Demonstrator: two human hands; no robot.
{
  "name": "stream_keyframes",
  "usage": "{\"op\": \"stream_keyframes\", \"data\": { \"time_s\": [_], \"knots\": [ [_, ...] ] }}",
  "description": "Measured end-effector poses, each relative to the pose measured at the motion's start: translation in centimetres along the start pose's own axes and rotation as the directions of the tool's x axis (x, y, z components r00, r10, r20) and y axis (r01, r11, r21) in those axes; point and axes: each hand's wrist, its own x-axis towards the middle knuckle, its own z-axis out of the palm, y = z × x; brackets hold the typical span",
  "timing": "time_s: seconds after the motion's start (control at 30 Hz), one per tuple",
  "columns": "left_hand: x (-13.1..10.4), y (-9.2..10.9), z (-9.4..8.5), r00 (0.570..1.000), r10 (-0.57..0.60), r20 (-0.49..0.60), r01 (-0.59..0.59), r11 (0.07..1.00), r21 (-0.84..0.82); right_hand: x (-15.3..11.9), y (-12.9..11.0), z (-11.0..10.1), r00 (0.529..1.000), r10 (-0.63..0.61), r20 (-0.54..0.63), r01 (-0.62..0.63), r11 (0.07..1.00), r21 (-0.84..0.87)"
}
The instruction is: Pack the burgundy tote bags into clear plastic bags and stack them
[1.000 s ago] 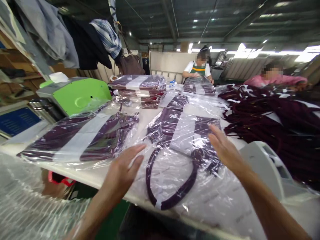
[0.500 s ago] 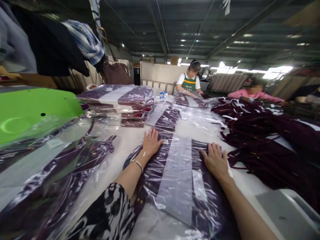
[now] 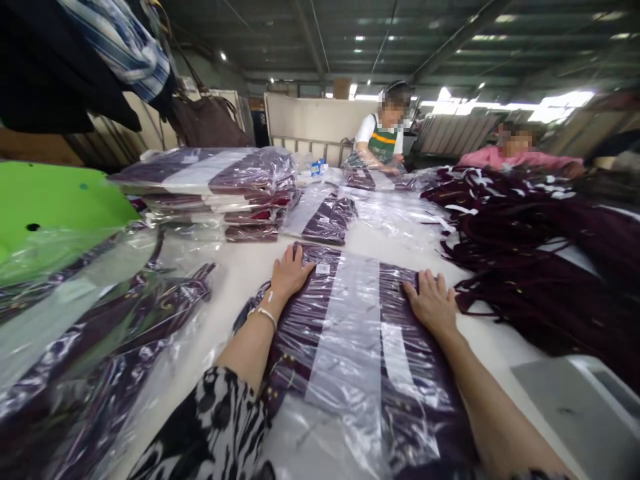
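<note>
A folded dark purple garment in clear plastic, with a pale strip down its middle (image 3: pixel 350 313), lies on the white table in front of me. My left hand (image 3: pixel 291 272) rests on its far left corner, fingers spread, beside a small white label (image 3: pixel 323 269). On the far right corner lies my right hand (image 3: pixel 431 300), its fingers also apart. Neither hand grips anything. Just beyond, another bagged purple garment (image 3: pixel 325 217) lies flat.
Bagged garments are stacked (image 3: pixel 210 190) at the back left. More bagged clothing (image 3: pixel 100 347) and a green board (image 3: pixel 60 207) are on the left. Loose purple garments (image 3: pixel 540 267) heap up at right, above a grey box (image 3: pixel 575 400). Two people work beyond the table.
The view has shifted and tilted down slightly, so the surroundings sit higher. Both hands remain at the garment's far corners, and its plastic looks flatter near them.
</note>
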Motion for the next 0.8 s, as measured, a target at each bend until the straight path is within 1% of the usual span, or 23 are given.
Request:
{"op": "stream_keyframes", "data": {
  "time_s": [0.07, 0.13, 0.2, 0.27, 0.3, 0.37, 0.43, 0.5, 0.57, 0.7, 0.8],
  "knots": [
    [-0.9, 0.0, -0.9, 1.0, 0.002, -0.004, -0.002, 1.0, 0.007, -0.3, -0.4, -1.7, 0.998, -0.011, 0.059, 0.009, 0.999, 0.037],
    [-3.0, -0.7, -2.0, 1.0, -0.016, -0.006, 0.016, 0.999, 0.029, -1.5, -0.7, -4.0, 0.995, -0.049, 0.09, 0.043, 0.997, 0.064],
    [-6.1, -1.9, -3.2, 0.999, -0.047, 0.0, 0.047, 0.997, 0.058, -4.0, -1.4, -6.1, 0.988, -0.136, 0.07, 0.13, 0.989, 0.076],
    [-9.6, -3.5, -4.2, 0.997, -0.079, 0.012, 0.078, 0.994, 0.073, -7.6, -2.3, -7.3, 0.966, -0.255, 0.051, 0.251, 0.965, 0.08],
    [-11.3, -4.2, -4.7, 0.995, -0.096, 0.02, 0.094, 0.993, 0.076, -9.5, -2.8, -7.4, 0.948, -0.311, 0.062, 0.306, 0.949, 0.082],
    [-13.9, -5.2, -5.6, 0.991, -0.131, 0.031, 0.129, 0.989, 0.067, -13.1, -3.8, -6.7, 0.917, -0.382, 0.113, 0.375, 0.924, 0.077],
    [-15.4, -5.6, -6.2, 0.983, -0.181, 0.042, 0.181, 0.983, -0.005, -15.6, -4.4, -5.3, 0.901, -0.408, 0.15, 0.404, 0.913, 0.054],
    [-15.8, -5.7, -6.6, 0.969, -0.241, 0.061, 0.246, 0.963, -0.108, -16.7, -4.6, -4.0, 0.899, -0.407, 0.159, 0.408, 0.913, 0.03],
    [-15.4, -5.6, -6.8, 0.953, -0.287, 0.095, 0.301, 0.934, -0.192, -16.7, -4.5, -3.3, 0.9, -0.403, 0.167, 0.404, 0.914, 0.028],
    [-14.1, -5.6, -6.7, 0.936, -0.303, 0.18, 0.342, 0.906, -0.251, -15.8, -4.1, -3.1, 0.9, -0.376, 0.222, 0.373, 0.926, 0.057],
    [-12.9, -5.4, -6.5, 0.914, -0.312, 0.259, 0.381, 0.879, -0.285, -15.6, -4.1, -3.1, 0.903, -0.373, 0.214, 0.368, 0.928, 0.064]
  ]
}}
